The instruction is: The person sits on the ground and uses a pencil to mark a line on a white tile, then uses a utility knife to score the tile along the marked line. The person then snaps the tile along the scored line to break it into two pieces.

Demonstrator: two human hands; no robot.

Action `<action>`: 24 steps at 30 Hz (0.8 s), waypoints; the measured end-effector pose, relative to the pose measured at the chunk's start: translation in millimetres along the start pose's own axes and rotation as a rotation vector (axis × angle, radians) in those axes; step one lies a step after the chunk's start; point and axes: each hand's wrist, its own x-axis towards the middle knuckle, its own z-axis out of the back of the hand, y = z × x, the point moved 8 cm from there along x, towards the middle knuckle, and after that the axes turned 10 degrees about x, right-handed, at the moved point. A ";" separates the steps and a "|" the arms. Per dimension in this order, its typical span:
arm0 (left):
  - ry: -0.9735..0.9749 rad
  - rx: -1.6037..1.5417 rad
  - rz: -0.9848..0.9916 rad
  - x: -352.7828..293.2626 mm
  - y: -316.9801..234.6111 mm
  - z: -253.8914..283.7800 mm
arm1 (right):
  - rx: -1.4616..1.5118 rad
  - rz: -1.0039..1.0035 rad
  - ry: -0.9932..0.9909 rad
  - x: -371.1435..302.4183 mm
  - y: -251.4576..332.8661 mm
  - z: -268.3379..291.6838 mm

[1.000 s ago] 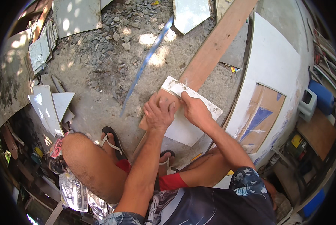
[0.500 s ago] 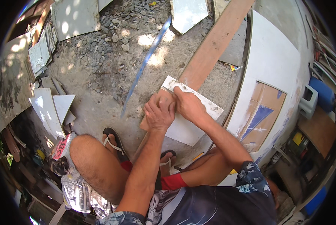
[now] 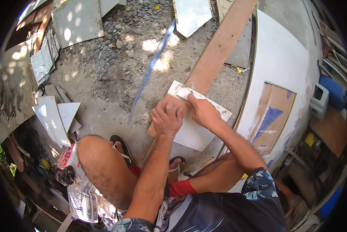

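Beside a brown wooden plank (image 3: 220,52), white board (image 3: 194,133) lies at a slant, with a smudged strip along its far edge crossing the plank. My left hand (image 3: 166,119) rests on the plank at the board's left side, its fingers curled. What is under the fingers is hidden. My right hand (image 3: 205,113) is closed over the far part of the board, thumb side forward. At its fingertips is a small pale flat piece (image 3: 182,92), whose kind I cannot make out.
A blue-tinted strip (image 3: 152,71) lies on the concrete. Left are board offcuts (image 3: 51,118); gravel (image 3: 119,42) spreads ahead. A large white panel (image 3: 278,50) with a cutout stands right, near a blue container (image 3: 332,92). A pencil (image 3: 207,161) lies near my leg.
My right hand has shifted slightly right and nearer, uncovering more of the small pale piece. My left hand stays in nearly the same place on the plank.
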 end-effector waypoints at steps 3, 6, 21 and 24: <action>0.014 0.013 0.002 -5.4 1.7 -4.3 | 0.017 -0.021 0.026 -12.4 -11.6 2.2; 0.027 0.007 -0.019 -2.6 -2.0 -4.0 | -0.020 -0.006 0.015 13.4 16.5 -4.0; 0.011 0.018 0.006 -3.2 -2.3 -2.5 | 0.025 -0.023 -0.097 -49.5 -56.2 21.1; 0.001 0.019 -0.006 -2.4 -1.6 -2.2 | 0.028 -0.023 -0.086 -43.9 -57.2 14.9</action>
